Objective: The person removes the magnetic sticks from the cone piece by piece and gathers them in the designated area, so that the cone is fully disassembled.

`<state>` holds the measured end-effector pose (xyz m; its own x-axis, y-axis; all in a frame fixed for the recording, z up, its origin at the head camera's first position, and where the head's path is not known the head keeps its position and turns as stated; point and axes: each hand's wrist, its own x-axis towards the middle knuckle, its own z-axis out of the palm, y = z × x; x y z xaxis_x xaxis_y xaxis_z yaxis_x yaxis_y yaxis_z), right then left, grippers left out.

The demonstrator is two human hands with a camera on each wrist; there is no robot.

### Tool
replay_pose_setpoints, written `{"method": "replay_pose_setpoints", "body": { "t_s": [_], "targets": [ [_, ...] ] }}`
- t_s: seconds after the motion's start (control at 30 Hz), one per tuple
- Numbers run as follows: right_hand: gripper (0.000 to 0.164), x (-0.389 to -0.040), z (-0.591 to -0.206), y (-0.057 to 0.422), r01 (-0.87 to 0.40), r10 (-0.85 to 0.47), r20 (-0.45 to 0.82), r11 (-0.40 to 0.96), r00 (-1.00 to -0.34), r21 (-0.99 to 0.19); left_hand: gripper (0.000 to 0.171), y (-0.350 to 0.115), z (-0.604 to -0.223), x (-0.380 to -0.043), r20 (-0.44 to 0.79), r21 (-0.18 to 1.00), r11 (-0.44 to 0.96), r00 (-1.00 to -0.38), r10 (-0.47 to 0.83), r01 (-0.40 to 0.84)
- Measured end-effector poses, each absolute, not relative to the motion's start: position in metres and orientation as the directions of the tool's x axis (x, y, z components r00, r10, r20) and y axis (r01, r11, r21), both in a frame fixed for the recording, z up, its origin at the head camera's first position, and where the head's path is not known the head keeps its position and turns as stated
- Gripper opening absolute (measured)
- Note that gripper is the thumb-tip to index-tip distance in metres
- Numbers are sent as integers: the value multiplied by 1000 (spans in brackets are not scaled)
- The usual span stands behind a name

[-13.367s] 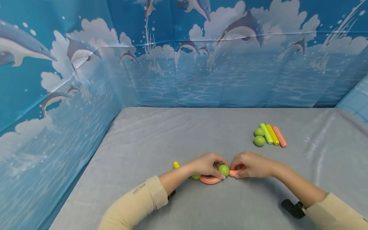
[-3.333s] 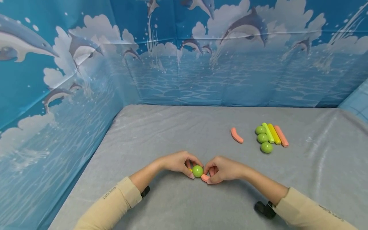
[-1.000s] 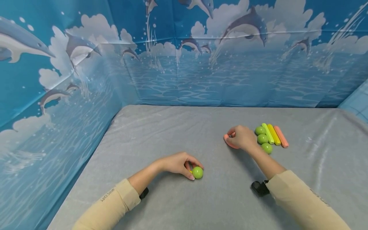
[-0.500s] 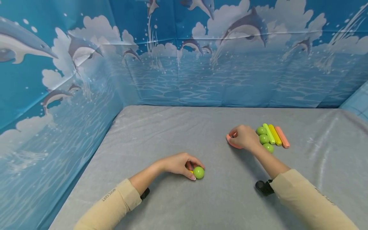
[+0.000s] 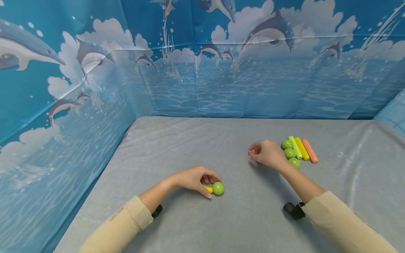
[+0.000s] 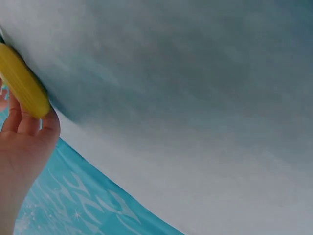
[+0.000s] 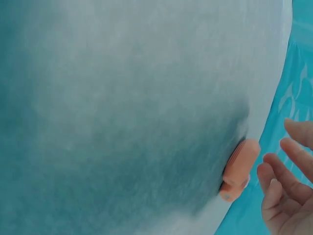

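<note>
In the head view my left hand (image 5: 194,178) curves loosely over a yellow toy stick (image 5: 208,189), whose right end meets a green ball (image 5: 218,188). Its thumb and fingers are spread around the pair; in the left wrist view the fingertips lie by the end of the yellow stick (image 6: 25,87). Farther right, my right hand (image 5: 267,153) hovers over curved orange pieces (image 5: 251,152), mostly hidden beneath it. In the right wrist view two orange pieces (image 7: 241,164) lie side by side on the cloth, with the relaxed fingers (image 7: 286,181) apart from them.
Right of my right hand, three green balls (image 5: 289,153) stand in a column beside a lime stick (image 5: 295,147), a yellow stick (image 5: 302,148) and an orange stick (image 5: 310,151). Grey cloth (image 5: 190,140) covers the table. A dolphin-print curtain (image 5: 205,88) closes the back and left.
My right hand has moved from the green ball to the back right, carrying an orange piece beside the other one, and let go. My left fingers have loosened from the ball and stick.
</note>
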<state>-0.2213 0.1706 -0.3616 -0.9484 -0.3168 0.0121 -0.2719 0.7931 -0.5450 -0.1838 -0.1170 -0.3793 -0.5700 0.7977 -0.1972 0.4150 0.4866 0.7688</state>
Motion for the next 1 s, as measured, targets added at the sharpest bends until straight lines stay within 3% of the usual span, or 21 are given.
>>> {"method": "replay_pose_setpoints", "body": {
  "t_s": [0.23, 0.53, 0.73, 1.0],
  "targets": [
    [24, -207, -362, 160, -333, -440, 3, 677, -898, -656, 48, -131, -379, -184, -186, 765, 492, -589, 787, 416],
    [32, -185, -370, 128, -131, -534, -198, 516, -822, -847, 36, -136, -383, -185, -166, 772, 467, -573, 802, 430],
    [37, -176, -377, 112, -27, -582, -276, 458, -765, -889, 32, -135, -386, -183, -147, 733, 480, -578, 803, 481],
    [33, -169, -380, 97, -33, -613, -268, 434, -743, -900, 26, -133, -388, -183, -141, 736, 486, -595, 791, 472]
  ]
}}
